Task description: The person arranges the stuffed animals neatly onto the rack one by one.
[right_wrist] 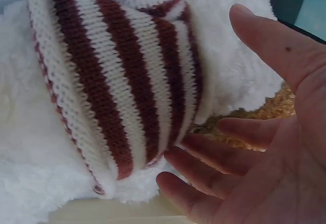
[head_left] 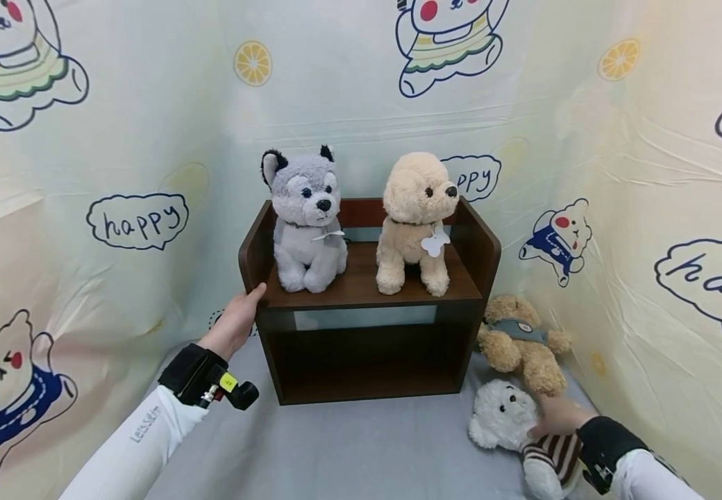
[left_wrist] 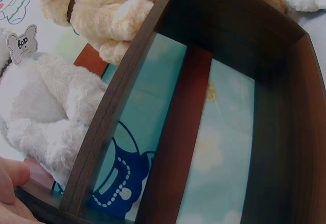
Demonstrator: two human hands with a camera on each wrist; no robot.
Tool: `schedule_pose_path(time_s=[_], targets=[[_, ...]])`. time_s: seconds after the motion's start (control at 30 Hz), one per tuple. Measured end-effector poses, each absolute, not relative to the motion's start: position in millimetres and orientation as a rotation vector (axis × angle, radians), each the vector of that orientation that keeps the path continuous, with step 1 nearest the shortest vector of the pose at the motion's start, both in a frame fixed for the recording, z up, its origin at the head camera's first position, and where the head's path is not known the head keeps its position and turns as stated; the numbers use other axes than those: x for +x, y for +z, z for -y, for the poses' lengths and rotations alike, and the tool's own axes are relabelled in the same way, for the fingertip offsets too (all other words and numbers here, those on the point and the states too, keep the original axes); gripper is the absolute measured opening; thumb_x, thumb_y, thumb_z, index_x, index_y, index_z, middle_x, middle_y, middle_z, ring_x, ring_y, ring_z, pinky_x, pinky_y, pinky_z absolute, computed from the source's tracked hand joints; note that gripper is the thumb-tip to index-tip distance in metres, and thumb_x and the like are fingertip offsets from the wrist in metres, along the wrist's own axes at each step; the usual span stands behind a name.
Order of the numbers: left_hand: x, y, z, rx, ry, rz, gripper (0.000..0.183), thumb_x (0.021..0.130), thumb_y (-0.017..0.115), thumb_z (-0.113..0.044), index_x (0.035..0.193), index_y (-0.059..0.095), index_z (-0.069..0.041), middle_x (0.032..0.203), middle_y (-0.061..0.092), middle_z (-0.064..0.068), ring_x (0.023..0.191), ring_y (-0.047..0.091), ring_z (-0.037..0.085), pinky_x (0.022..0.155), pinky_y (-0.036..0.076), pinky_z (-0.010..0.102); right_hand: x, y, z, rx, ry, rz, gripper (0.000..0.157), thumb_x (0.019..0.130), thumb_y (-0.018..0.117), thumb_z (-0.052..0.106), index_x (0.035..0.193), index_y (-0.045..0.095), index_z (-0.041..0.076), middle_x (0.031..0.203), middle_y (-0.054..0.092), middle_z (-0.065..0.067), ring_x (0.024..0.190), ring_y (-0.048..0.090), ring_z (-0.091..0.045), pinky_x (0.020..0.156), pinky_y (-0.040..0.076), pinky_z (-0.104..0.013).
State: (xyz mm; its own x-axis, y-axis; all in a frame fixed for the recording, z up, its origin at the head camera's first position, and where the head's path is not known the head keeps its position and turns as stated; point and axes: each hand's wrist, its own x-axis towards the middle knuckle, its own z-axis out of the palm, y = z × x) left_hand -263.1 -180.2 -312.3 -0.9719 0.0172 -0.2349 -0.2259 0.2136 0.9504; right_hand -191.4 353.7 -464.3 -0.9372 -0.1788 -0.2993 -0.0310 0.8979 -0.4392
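Observation:
My left hand (head_left: 233,325) holds the left side of a dark brown wooden shelf (head_left: 367,305), its thumb (left_wrist: 15,172) by the panel's front edge. On the upper board sit a grey-and-white plush husky (head_left: 307,222) and a cream plush dog (head_left: 415,226) with a white bone-shaped tag (head_left: 435,241). At the lower right, my right hand (head_left: 561,415) reaches over a white teddy bear (head_left: 503,415) lying on its side. In the right wrist view, its fingers are spread, the fingertips right at the bear's brown-and-white striped sweater (right_wrist: 122,81).
Behind the white bear, a tan teddy bear (head_left: 523,347) in a grey-blue top leans by the shelf's right side. A grey cloth surface (head_left: 361,444) lies under everything. Printed fabric walls (head_left: 167,104) with cartoon bears surround the shelf on three sides.

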Motion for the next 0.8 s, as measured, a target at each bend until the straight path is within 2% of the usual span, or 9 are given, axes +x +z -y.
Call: schedule_pose_path(time_s=[0.1, 0.23, 0.43, 0.8], targets=[[-261.4, -312.0, 180.0, -0.191, 1.856, -2.278, 0.069, 0.099, 0.023, -0.041, 0.143, -0.009, 0.001, 0.151, -0.007, 0.019, 0.137, -0.005, 0.033, 0.110, 0.004, 0.048, -193.3, -470.3, -354.5, -0.134, -0.584, -2.733, 0.096, 0.064, 0.081, 0.026, 0.129, 0.027, -0.020, 0.129, 0.025, -0.045, 0.118, 0.023, -0.059, 0.097, 0.019, -0.064], [-261.2, -312.3, 179.5, -0.192, 1.859, -2.272, 0.070, 0.099, 0.023, -0.042, 0.143, -0.011, 0.000, 0.150, -0.009, 0.018, 0.137, -0.007, 0.033, 0.110, 0.003, 0.048, -190.8, -471.6, -351.6, -0.114, -0.515, -2.736, 0.088, 0.067, 0.080, 0.026, 0.122, 0.033, -0.024, 0.121, 0.036, -0.045, 0.113, 0.034, -0.057, 0.095, 0.028, -0.060], [-262.3, -312.4, 179.7, -0.204, 1.854, -2.274, 0.070, 0.099, 0.024, -0.042, 0.143, -0.012, -0.001, 0.150, -0.010, 0.018, 0.137, -0.008, 0.033, 0.109, 0.003, 0.049, -189.9, -478.3, -348.6, -0.044, -0.377, -2.755, 0.078, 0.068, 0.079, 0.030, 0.112, 0.043, -0.022, 0.109, 0.049, -0.039, 0.104, 0.045, -0.053, 0.090, 0.036, -0.055], [-261.0, -311.7, 179.7, -0.223, 1.839, -2.287, 0.071, 0.099, 0.023, -0.042, 0.142, -0.012, 0.001, 0.150, -0.010, 0.020, 0.137, -0.006, 0.035, 0.109, 0.004, 0.050, -186.3, -485.4, -351.6, -0.117, -0.370, -2.813, 0.074, 0.067, 0.079, 0.029, 0.108, 0.044, -0.022, 0.101, 0.054, -0.036, 0.097, 0.050, -0.051, 0.085, 0.040, -0.055]])
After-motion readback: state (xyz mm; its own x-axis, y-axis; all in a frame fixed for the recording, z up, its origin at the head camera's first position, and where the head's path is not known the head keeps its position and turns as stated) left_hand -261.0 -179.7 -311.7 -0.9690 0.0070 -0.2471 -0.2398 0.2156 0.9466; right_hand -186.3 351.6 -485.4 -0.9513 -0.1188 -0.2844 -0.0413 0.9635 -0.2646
